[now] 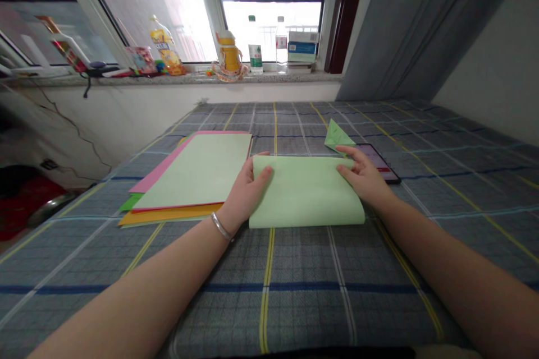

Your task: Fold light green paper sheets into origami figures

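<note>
Between my two hands is a sheet of light green paper (306, 193), bent over on itself with a rounded, uncreased-looking near edge. My left hand (251, 184) grips its left far corner, thumb on top and fingers behind. At the right far corner my right hand (361, 175) pinches the sheet the same way, thumb on top. A folded green paper triangle (337, 136) lies just beyond my right hand. Left of my left hand rests a stack of coloured paper (196, 171), pale green on top with pink, green and orange edges showing.
A phone (378, 164) lies partly behind my right hand. The checked cloth (303, 280) spreads under everything. On the windowsill (189, 77) stand a yellow cup (229, 56), several bottles, and boxes (303, 47). A grey curtain (404, 28) hangs at the right.
</note>
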Demonstrator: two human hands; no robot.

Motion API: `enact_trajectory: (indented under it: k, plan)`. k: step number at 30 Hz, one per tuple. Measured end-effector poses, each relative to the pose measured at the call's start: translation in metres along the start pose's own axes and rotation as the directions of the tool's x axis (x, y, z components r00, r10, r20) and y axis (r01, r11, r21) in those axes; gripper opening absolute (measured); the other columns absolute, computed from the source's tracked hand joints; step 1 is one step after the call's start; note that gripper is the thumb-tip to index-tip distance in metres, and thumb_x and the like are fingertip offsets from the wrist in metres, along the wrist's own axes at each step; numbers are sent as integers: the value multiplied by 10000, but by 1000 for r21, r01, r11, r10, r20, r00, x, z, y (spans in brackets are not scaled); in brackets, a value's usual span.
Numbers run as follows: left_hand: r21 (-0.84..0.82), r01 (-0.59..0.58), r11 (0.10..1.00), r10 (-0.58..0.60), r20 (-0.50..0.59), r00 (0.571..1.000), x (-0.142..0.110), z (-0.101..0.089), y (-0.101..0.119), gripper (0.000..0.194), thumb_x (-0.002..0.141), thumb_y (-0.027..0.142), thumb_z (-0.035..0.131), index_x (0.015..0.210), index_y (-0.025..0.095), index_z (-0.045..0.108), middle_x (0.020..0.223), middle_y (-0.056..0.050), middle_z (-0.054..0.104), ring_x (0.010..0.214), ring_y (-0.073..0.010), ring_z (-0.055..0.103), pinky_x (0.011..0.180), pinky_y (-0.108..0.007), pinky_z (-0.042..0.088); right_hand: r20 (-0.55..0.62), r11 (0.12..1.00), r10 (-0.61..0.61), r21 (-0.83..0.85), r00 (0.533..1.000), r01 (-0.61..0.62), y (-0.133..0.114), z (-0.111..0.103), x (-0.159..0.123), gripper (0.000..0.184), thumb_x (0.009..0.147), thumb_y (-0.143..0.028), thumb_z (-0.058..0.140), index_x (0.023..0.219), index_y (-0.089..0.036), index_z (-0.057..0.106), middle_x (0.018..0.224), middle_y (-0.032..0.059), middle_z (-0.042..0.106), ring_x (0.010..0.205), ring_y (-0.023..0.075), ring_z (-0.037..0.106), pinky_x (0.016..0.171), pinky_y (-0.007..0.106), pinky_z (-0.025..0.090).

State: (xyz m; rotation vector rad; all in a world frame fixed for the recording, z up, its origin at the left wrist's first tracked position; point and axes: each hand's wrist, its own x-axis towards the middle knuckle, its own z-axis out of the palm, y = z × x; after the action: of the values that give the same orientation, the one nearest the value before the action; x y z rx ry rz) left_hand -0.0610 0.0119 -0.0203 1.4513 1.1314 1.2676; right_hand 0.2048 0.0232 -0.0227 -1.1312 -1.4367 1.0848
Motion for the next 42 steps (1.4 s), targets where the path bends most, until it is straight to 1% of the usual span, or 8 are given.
enact_trajectory:
  k: [4, 7, 10, 13, 17, 20, 30, 42]
  plan:
    - [38, 64, 997, -63, -22, 998, 3, -2, -3, 339, 846, 453, 524, 969, 155, 629, 813, -34, 682, 679, -175, 616, 620, -282, 515, -2, 1000, -6, -7, 1000, 6, 2, -1, 0, 521, 755, -302, 622, 1248, -269, 460, 654, -25, 623, 478, 138, 559, 436, 259, 433]
    - [-44, 99, 994, -99, 12, 995, 5, -3, -5, 333, 815, 414, 571, 1026, 161, 620, 809, -24, 686, 648, -166, 617, 625, -289, 520, -31, 999, 0, -39, 1000, -1, 2, 0, 0, 531, 745, -311, 637, 1248, -268, 470, 629, -26, 617, 460, 141, 548, 424, 261, 422]
    - [-141, 88, 986, -82, 44, 996, 5, -2, -5, 432, 799, 351, 595, 1196, 191, 532, 824, -16, 673, 650, -154, 622, 622, -283, 524, -64, 997, -19, -78, 998, 14, 0, -1, -2, 520, 743, -315, 642, 1239, -270, 493, 587, -35, 594, 448, 140, 532, 411, 254, 399]
    - [-123, 52, 991, -47, 41, 998, 5, -3, -4, 488, 809, 294, 588, 1276, 234, 459, 738, 18, 618, 575, -115, 581, 559, -232, 492, -91, 993, -53, -112, 995, 42, -2, 0, -2, 473, 748, -315, 636, 1207, -270, 533, 558, -47, 555, 442, 129, 508, 403, 245, 370]
    - [-16, -6, 1000, 5, -5, 1000, 4, -3, -1, 432, 842, 269, 555, 1262, 247, 461, 598, 58, 503, 446, -72, 465, 438, -166, 373, -137, 977, -105, -200, 985, 76, -5, 1, -3, 351, 751, -309, 630, 1096, -251, 602, 494, -67, 444, 410, 113, 442, 390, 241, 319]
    - [32, -30, 999, 30, -5, 1000, 2, -3, 2, 418, 851, 268, 544, 1259, 243, 455, 556, 67, 467, 397, -66, 412, 402, -167, 325, -146, 973, -116, -215, 982, 83, -5, 1, -3, 317, 757, -307, 619, 1068, -247, 607, 503, -62, 445, 424, 118, 448, 404, 250, 332]
    - [49, -69, 996, 71, -37, 997, 2, -3, 3, 277, 838, 294, 581, 1093, 226, 497, 533, 85, 416, 381, -49, 345, 385, -156, 282, -114, 969, -120, -228, 986, 91, 1, -4, -1, 339, 781, -324, 596, 1113, -255, 596, 500, -89, 287, 391, 88, 303, 394, 234, 236]
    - [4, -82, 997, 82, 3, 997, 3, -5, -3, 295, 841, 357, 581, 1089, 246, 466, 595, 68, 481, 440, -74, 435, 416, -164, 333, -120, 968, -124, -233, 985, 93, 4, -7, 1, 350, 789, -365, 599, 1125, -273, 573, 462, -91, 328, 373, 98, 315, 383, 232, 225]
